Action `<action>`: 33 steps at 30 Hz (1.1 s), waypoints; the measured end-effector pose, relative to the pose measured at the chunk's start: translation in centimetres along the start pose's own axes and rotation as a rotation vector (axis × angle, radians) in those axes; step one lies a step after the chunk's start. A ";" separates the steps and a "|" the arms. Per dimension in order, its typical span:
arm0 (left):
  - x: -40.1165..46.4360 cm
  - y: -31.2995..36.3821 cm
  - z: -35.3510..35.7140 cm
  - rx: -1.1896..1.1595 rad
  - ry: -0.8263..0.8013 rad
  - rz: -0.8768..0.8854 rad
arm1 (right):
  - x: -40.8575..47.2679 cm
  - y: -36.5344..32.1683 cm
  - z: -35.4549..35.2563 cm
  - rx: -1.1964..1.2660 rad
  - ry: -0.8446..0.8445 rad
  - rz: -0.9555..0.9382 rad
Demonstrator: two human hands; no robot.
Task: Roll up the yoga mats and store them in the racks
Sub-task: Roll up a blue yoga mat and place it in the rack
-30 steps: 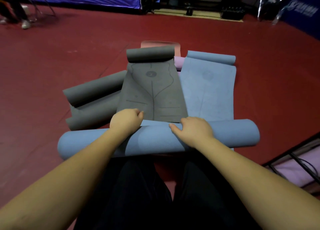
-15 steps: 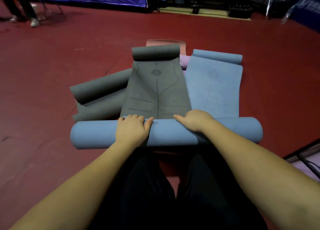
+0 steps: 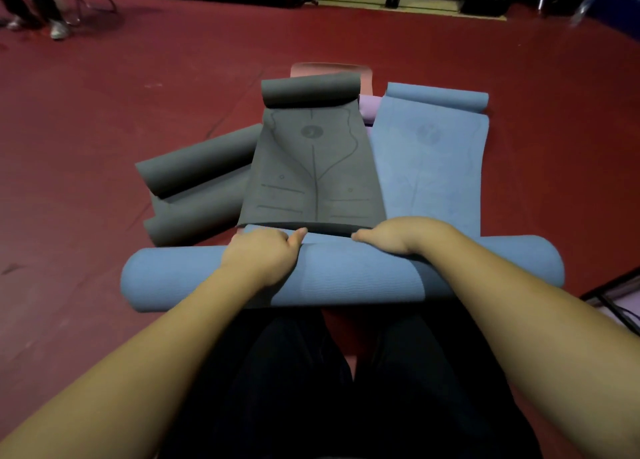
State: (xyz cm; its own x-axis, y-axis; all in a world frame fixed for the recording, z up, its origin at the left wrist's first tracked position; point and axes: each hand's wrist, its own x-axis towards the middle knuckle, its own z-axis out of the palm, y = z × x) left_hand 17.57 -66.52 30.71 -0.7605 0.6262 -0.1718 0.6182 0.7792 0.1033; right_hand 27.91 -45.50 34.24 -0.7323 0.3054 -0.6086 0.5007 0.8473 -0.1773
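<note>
Each grip curls over the blue rolled mat (image 3: 339, 275): left hand (image 3: 263, 254), right hand (image 3: 398, 235)

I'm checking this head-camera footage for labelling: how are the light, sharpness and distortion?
Head view: dim, even light, no glare; the gray mat's printed lines read clearly; the top right corner is smeared; wide-angle stretch swells the forearms, and the blue roll under the left hand and right hand bows.

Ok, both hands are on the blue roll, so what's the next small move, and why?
Probably roll the thick blue rolled yoga mat a bit further forward. The left hand and right hand curl over its far top edge, and a short blue flap still lies unrolled beneath the grey printed mat ahead.
</note>
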 end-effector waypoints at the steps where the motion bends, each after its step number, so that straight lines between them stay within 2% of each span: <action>1: -0.3 0.1 -0.2 0.004 -0.028 0.001 | -0.2 0.0 0.1 0.011 -0.023 -0.002; 8: 1.4 -0.7 0.0 -0.093 -0.200 0.009 | -0.6 -0.5 -0.4 0.074 -0.162 0.000; 11: 2.9 -1.5 0.9 -0.122 -0.232 0.016 | -0.4 -0.2 -0.2 0.082 -0.157 0.016; 13: 3.8 -1.9 1.1 -0.140 -0.255 0.011 | 0.0 -0.2 -0.1 0.005 -0.020 0.019; 17: 5.5 -2.1 0.6 -0.192 -0.328 -0.029 | 0.2 0.0 1.1 -0.041 0.427 -0.056; 21: 7.0 -1.7 -0.3 -0.341 -0.474 -0.041 | -1.3 0.1 3.5 -0.108 0.514 -0.080; 24: 7.6 -0.8 -0.6 -0.325 -0.501 -0.017 | -1.7 0.3 4.4 -0.191 0.547 -0.056; 28: 7.6 0.2 -0.9 -0.193 -0.361 -0.034 | -0.9 0.2 3.8 -0.164 0.551 0.004; 29: 7.4 0.2 -1.0 -0.163 -0.272 -0.039 | -0.6 0.2 3.6 -0.158 0.547 0.016; 32: 5.9 -0.1 -0.7 -0.070 0.201 -0.020 | 0.5 0.2 3.2 -0.149 0.513 0.028; 33: 5.2 -0.3 -0.6 -0.060 0.305 -0.020 | 0.8 0.2 3.0 -0.139 0.499 0.031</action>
State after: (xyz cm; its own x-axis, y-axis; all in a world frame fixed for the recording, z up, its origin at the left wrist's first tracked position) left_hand 13.32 -63.44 30.36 -0.8025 0.5830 0.1269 0.5966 0.7860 0.1621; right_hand 28.84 -46.43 31.38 -0.8662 0.4724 -0.1631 0.4842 0.8741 -0.0396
